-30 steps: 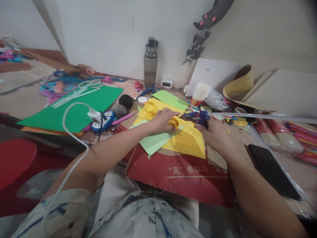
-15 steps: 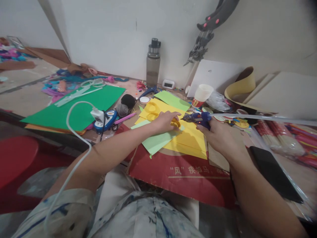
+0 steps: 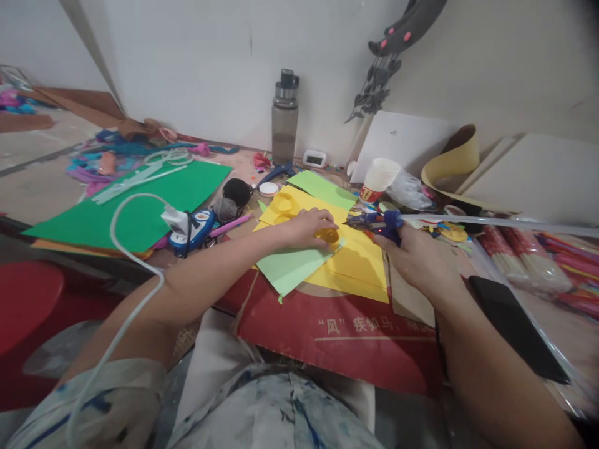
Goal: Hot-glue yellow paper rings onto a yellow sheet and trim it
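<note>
My right hand point(image 3: 416, 255) is wrapped round the handle of a blue hot glue gun point(image 3: 381, 226). A long, pale glue stick point(image 3: 468, 219) sticks out of its back to the right. The nozzle points left, close to my left hand point(image 3: 309, 228), whose fingers curl over a yellow ring-shaped piece point(image 3: 330, 236), partly hidden by them. Below this hand lies a light green sheet point(image 3: 290, 269) on yellow paper point(image 3: 360, 268). Another yellow ring shape point(image 3: 284, 202) rests just beyond my left hand.
A red cardboard sheet point(image 3: 355, 349) lies under the papers. Behind stand a water bottle point(image 3: 285, 118) and stacked paper cups point(image 3: 379, 178). Green sheets point(image 3: 140, 218) and a blue power socket point(image 3: 193, 232) with a white cable are left; a black phone point(image 3: 517, 327) lies right.
The fingers of my left hand have closed down over the yellow ring-shaped piece, which sits lower. The glue gun stays almost where it was. The whole view has shifted slightly.
</note>
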{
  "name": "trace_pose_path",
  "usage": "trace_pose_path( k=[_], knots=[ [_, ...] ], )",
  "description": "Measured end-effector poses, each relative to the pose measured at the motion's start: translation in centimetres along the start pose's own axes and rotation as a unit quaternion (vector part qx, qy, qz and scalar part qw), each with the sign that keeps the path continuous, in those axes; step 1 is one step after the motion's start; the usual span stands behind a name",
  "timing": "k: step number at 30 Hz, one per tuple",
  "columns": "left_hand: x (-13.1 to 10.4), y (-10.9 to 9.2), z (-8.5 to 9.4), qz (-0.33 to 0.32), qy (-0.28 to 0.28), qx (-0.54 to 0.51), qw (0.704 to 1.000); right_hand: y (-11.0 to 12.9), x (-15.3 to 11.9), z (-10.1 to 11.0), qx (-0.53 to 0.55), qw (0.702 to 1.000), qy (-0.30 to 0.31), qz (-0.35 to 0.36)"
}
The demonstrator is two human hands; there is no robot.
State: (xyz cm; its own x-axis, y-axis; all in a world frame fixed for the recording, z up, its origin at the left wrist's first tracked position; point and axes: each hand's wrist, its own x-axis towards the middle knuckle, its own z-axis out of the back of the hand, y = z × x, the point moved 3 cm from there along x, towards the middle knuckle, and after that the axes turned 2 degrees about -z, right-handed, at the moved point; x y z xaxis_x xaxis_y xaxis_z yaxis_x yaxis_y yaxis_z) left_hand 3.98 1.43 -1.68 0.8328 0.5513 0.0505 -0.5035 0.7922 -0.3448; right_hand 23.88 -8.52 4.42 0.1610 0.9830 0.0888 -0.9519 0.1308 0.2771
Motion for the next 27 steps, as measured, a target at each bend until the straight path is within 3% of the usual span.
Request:
trace_pose_path(
  k=[10, 19, 23, 27],
  knots=[
    [0.5, -0.1, -0.3, 0.021, 0.012, -0.012, 1.0, -0.2, 0.0, -0.4, -0.005, 0.999, -0.02, 0.034],
    [0.1, -0.7, -0.2, 0.021, -0.002, 0.008, 1.0, -0.1, 0.2, -0.1, -0.016, 1.0, 0.011, -0.021],
    [-0.4, -0.8, 0.2, 0.04, -0.029, -0.001, 0.999, 0.5, 0.0, 0.0, -0.029, 0.999, 0.011, 0.011],
    [-0.3, -0.3, -0.3, 0.038, -0.041, -0.015, 0.998, 0.6, -0.3, -1.4, -0.047, 0.997, 0.011, 0.054]
  ],
)
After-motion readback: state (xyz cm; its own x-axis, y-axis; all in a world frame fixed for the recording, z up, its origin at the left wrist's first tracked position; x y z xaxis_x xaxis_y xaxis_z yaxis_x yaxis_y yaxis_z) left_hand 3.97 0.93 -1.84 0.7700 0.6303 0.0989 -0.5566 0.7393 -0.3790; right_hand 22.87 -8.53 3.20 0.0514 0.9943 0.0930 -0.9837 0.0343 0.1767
